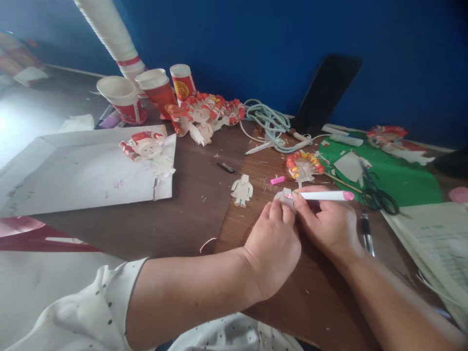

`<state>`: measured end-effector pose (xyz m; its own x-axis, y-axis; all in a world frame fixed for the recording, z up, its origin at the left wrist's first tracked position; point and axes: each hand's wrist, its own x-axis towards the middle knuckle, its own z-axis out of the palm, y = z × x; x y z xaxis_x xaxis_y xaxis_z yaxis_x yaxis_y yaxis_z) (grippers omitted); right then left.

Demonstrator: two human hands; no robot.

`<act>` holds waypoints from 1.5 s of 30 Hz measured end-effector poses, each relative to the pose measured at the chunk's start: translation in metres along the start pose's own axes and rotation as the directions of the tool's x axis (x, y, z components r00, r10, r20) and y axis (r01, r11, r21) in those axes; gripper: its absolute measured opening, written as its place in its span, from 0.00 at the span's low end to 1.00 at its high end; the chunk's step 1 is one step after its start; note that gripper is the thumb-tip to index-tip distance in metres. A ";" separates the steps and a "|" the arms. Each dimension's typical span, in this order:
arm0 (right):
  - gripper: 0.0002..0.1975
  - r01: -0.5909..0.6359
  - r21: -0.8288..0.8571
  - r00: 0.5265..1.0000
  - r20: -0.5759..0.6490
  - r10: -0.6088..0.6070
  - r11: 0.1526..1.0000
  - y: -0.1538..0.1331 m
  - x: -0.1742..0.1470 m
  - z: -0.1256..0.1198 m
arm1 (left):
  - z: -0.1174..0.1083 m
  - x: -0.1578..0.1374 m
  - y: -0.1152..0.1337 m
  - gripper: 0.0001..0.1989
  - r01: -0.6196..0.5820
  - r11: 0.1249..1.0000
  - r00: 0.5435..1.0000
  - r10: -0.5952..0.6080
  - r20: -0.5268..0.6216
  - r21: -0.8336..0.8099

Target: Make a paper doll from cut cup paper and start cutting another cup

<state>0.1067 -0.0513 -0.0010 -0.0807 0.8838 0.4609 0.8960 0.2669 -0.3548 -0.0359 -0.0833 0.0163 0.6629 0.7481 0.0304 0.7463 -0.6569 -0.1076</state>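
Observation:
My right hand (pixel 325 219) is closed around a white felt-tip pen with a pink end (pixel 323 196), its pink tip at a small paper cutout (pixel 283 195). The fingers of my left hand (pixel 274 239) press together on that cutout and hide much of it. Left of my hands lies a body-shaped paper cutout (pixel 242 190) with coloured edges. Just beyond them are a pink pen cap (pixel 278 180) and a ring-shaped paper piece with red and yellow curls (pixel 303 165).
Paper cups (pixel 122 100) and curled paper dolls (pixel 204 114) stand at the back. A cable (pixel 268 122) lies by a dark propped phone (pixel 329 90). Scissors (pixel 378 195) rest near green paper (pixel 417 183). A white envelope (pixel 91 170) with a paper doll is at left.

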 end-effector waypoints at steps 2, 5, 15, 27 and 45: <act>0.14 0.001 -0.006 1.000 -0.003 -0.001 1.000 0.000 0.000 0.000 | -0.001 0.000 0.000 0.22 -0.004 1.000 1.000 0.004 0.007 0.001; 0.14 0.008 -0.015 1.000 -0.004 -0.008 1.000 0.000 0.000 -0.001 | -0.001 0.000 0.000 0.22 -0.010 1.000 1.000 0.010 0.011 0.002; 0.13 0.030 -0.018 0.999 -0.014 -0.030 0.999 -0.001 0.001 -0.001 | 0.001 0.000 0.000 0.22 0.008 1.000 0.999 -0.007 -0.035 0.025; 0.14 -0.007 -0.007 1.000 0.009 0.007 1.000 -0.001 0.000 -0.002 | 0.001 0.000 0.000 0.23 0.005 1.000 1.000 -0.004 -0.018 0.014; 0.13 -0.006 -0.020 1.000 0.015 0.007 1.000 -0.003 0.001 -0.003 | 0.000 -0.001 0.001 0.22 0.007 1.000 1.000 -0.007 -0.011 0.015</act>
<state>0.1052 -0.0520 0.0026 -0.0812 0.8910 0.4466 0.9052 0.2535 -0.3411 -0.0363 -0.0848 0.0157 0.6586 0.7513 0.0421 0.7497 -0.6503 -0.1226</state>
